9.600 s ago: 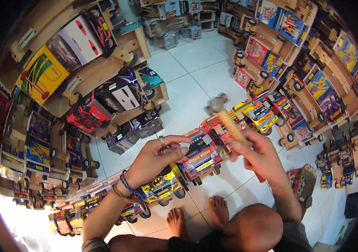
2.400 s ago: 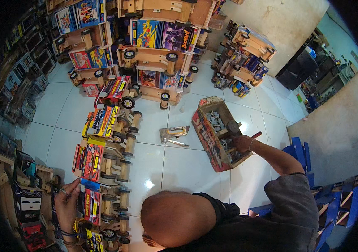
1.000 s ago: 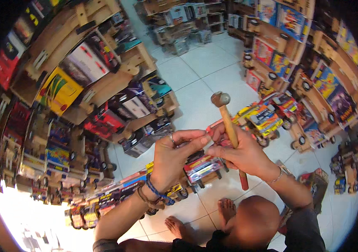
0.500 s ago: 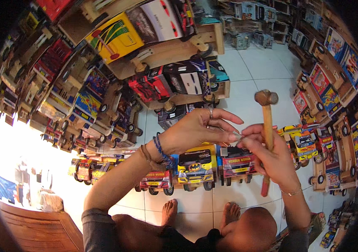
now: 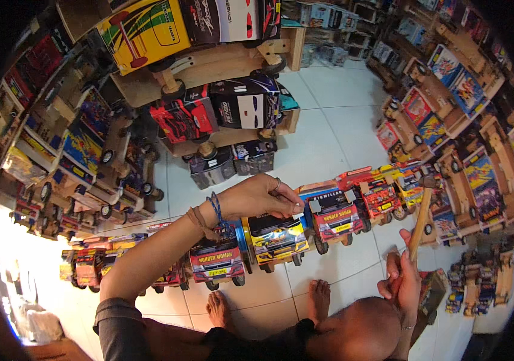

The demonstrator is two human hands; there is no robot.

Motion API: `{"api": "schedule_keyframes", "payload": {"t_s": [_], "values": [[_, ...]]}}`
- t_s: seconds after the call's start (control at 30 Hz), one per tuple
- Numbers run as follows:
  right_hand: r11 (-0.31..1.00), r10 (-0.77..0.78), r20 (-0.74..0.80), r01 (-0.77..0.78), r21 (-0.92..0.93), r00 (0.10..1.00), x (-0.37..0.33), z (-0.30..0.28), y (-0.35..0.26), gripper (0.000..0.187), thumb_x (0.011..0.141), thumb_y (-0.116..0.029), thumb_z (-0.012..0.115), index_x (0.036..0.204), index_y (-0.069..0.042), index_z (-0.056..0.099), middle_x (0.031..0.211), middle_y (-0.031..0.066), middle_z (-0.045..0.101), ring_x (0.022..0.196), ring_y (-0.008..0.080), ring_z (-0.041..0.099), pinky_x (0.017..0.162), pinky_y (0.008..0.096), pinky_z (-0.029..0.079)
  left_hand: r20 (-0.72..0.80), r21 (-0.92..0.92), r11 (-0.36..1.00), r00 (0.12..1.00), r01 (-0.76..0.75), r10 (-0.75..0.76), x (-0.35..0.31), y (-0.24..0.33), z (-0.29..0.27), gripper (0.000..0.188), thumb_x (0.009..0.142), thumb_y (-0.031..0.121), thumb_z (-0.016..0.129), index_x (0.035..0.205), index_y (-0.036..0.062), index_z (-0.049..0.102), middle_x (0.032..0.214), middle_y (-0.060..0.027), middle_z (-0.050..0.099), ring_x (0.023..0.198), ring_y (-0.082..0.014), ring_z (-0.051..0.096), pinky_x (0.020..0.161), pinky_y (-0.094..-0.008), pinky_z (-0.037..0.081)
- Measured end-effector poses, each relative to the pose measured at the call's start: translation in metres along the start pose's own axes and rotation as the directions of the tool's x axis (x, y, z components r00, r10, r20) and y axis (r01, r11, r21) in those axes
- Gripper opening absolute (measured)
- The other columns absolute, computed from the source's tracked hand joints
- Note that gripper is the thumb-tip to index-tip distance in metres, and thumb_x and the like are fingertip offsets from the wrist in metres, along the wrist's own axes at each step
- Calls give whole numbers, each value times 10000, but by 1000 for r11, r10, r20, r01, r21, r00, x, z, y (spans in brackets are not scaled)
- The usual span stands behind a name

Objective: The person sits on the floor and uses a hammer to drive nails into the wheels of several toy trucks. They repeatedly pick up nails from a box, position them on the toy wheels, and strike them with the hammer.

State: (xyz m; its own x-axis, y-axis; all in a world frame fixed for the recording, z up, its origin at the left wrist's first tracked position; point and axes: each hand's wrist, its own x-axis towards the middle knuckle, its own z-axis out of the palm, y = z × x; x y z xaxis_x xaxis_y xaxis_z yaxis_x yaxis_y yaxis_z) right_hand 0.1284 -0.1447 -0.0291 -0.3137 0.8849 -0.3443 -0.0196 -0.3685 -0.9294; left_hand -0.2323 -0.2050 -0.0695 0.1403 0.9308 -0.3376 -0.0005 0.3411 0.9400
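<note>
My left hand (image 5: pixel 269 197) is closed in a pinch on a small whitish piece (image 5: pixel 298 210). It hovers at the upper right corner of a yellow toy truck (image 5: pixel 281 242); whether the piece touches the truck I cannot tell. Right beside it is a red and blue toy truck (image 5: pixel 334 220) with a similar pale piece on its cab corner. Lower right, my right hand (image 5: pixel 402 278) grips the wooden handle of a hammer (image 5: pixel 421 221), whose head points up and away from me.
A red toy truck (image 5: pixel 217 263) stands left in the same row. Larger wooden toy trucks (image 5: pixel 245 107) are beyond. Stacks of toy trucks line the left (image 5: pixel 82 144) and right (image 5: pixel 467 84). White tiled floor (image 5: pixel 323 141) lies between; my bare feet (image 5: pixel 218 310) are below.
My hands have moved apart. The left now holds the small piece by the yellow truck; the right has dropped toward the lower right with the hammer. The view has shifted too.
</note>
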Motion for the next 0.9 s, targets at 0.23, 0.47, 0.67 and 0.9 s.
{"api": "schedule_keyframes", "payload": {"t_s": [0.23,0.47,0.67,0.9], "values": [[938,-258,-133,215,-273,957,-42,21,-30,485,1097,-433,437,1516,-188,445,684,-63,321,480,21,208,347,188,244,104,27,1000,995,-6,3,10,-17,-13,358,957,222,738,1220,-17,693,1058,-52,720,907,-81,678,841,-221,582],[924,-158,-117,105,-368,980,-54,32,4,264,1110,-298,434,1318,-150,503,658,-36,416,476,57,343,387,238,295,74,219,966,989,-138,124,19,-34,-16,296,945,207,737,1150,-6,744,957,-56,749,814,-83,683,762,-225,593],[852,-23,-5,17,-524,1000,-65,17,46,341,1069,-264,566,1379,-126,531,768,-71,450,661,41,389,579,222,329,59,186,970,987,-157,148,22,-35,-12,266,946,224,733,1141,46,766,880,-44,750,766,-79,677,733,-236,585],[671,-103,166,192,-717,981,-57,15,54,519,1039,-213,615,1523,-121,451,962,66,675,808,78,591,713,270,484,13,307,946,994,-107,108,13,-28,-6,327,961,327,732,1168,76,765,838,21,704,730,-44,591,677,-222,522]]}}
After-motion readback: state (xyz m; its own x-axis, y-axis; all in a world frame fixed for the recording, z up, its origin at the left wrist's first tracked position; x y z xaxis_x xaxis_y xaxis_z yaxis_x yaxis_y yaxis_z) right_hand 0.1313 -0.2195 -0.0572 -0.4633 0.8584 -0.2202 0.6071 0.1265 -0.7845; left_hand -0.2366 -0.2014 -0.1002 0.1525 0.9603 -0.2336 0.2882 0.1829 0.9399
